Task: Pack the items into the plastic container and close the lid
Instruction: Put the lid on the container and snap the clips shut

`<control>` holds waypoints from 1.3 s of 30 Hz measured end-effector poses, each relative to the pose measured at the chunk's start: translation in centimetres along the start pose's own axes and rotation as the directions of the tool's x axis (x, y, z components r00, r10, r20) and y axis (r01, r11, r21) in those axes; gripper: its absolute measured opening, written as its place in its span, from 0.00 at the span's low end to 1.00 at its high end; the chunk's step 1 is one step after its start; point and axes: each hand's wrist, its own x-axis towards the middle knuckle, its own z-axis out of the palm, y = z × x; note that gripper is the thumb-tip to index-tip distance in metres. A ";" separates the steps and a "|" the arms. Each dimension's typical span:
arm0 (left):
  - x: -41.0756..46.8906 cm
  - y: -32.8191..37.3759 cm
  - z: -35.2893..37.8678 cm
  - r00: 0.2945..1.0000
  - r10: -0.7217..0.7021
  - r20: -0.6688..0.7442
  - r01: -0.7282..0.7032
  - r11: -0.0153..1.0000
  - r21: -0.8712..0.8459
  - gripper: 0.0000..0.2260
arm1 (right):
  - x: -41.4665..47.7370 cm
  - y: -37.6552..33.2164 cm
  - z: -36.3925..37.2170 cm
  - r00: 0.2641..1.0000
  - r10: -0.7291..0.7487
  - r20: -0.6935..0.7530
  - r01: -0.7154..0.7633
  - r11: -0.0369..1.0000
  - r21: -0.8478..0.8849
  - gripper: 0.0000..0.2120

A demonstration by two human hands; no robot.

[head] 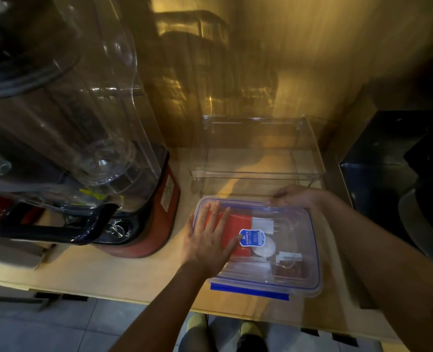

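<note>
A clear plastic container with a blue-trimmed lid lies on the wooden counter, a blue latch along its near edge. Through the lid I see a red flat packet, a white plug adapter, a white round disc, a small white charger and a dark reddish item. A blue-and-white label sits on the lid. My left hand lies flat, fingers spread, on the lid's left part. My right hand holds the lid's far edge.
A large blender with a red base and clear jug stands just left of the container. A clear acrylic shelf riser sits behind it against the wooden wall. Dark appliances fill the right side. The counter's front edge runs below.
</note>
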 end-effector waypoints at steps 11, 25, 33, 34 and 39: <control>0.1 0.2 -0.2 0.999 -0.018 0.031 0.017 1.000 0.015 0.31 | -1.8 -0.2 2.6 0.945 -0.270 -0.184 0.288 0.954 0.082 0.14; -2.3 1.0 -1.5 0.841 0.508 -0.186 -0.520 0.854 -0.016 0.24 | -0.3 -2.0 5.7 0.856 -0.340 -0.390 0.284 0.939 -0.195 0.24; -5.5 2.4 1.7 0.723 0.691 0.008 -0.618 0.640 0.456 0.36 | -0.3 -1.8 5.9 0.858 -0.378 -0.349 0.277 0.911 -0.305 0.25; -5.5 2.4 1.7 0.730 0.683 0.038 -0.609 0.624 0.489 0.38 | -0.3 -1.8 5.9 0.859 -0.377 -0.347 0.279 0.912 -0.302 0.24; -5.7 2.8 1.3 0.759 0.645 0.088 -0.587 0.619 0.521 0.44 | 0.0 -1.8 5.8 0.863 -0.371 -0.344 0.265 0.910 -0.318 0.24</control>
